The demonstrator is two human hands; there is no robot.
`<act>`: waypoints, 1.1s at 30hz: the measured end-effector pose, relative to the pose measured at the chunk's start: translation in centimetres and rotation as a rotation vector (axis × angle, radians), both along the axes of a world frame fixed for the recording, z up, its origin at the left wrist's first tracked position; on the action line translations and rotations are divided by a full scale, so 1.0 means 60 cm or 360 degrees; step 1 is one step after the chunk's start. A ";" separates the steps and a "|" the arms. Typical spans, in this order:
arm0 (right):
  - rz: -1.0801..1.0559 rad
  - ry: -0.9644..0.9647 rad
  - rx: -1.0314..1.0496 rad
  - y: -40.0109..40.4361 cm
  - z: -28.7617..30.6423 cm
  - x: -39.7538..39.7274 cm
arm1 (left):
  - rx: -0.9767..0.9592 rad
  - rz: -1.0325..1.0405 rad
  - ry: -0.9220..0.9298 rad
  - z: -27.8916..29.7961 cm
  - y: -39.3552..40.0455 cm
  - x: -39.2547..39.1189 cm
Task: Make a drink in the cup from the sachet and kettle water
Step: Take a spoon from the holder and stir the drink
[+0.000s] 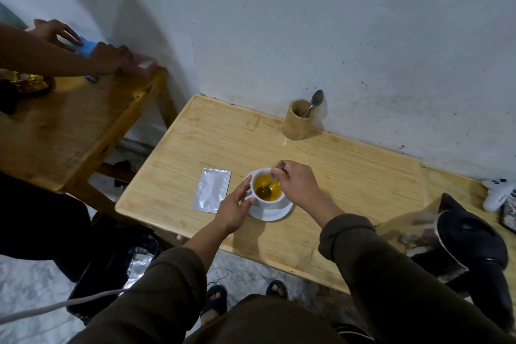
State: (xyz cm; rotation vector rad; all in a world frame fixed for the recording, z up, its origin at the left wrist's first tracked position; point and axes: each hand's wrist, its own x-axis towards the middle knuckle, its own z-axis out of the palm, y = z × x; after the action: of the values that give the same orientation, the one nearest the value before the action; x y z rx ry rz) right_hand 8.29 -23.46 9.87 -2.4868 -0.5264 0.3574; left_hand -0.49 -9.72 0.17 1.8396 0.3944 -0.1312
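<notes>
With the flat silver foil sachet [212,190] lying spent on the pale wooden worktop [349,176], the step in hand is stirring. The left hand [234,207], fingers spread, steadies the white ceramic cup [269,204] on its white saucer [275,213]. The right hand [297,183] pinches a metal spoon [265,190] in yellow liquid. The black electric kettle [472,240] stands near. Next: lift the spoon clear without tipping the cup.

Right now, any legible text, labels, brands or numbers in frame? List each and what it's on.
None legible.
Silver sachet: the face showing is blank foil.
White game controller: small dark marks, too small to read.
Pink box on the side table: pale label, blurred.
Gold wrapper: print blurred.
Cup, kettle, bamboo holder: no visible markings.
</notes>
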 end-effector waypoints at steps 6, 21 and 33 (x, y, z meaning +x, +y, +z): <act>-0.0088 -0.0137 -0.0038 -0.004 -0.007 0.001 | 0.0005 -0.0004 -0.0006 0.001 0.000 -0.001; -0.0137 -0.0189 -0.0070 0.003 -0.010 -0.003 | -0.0018 -0.0001 0.0019 0.008 0.001 -0.003; -0.0081 -0.0017 0.0042 -0.001 -0.008 -0.005 | -0.0042 -0.0026 0.0055 0.015 0.003 -0.002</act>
State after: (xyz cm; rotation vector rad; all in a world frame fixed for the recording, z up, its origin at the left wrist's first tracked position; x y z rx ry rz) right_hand 7.96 -23.50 9.37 -2.4728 -0.4685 0.3158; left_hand -0.63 -9.53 1.06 1.8166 0.4003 -0.1787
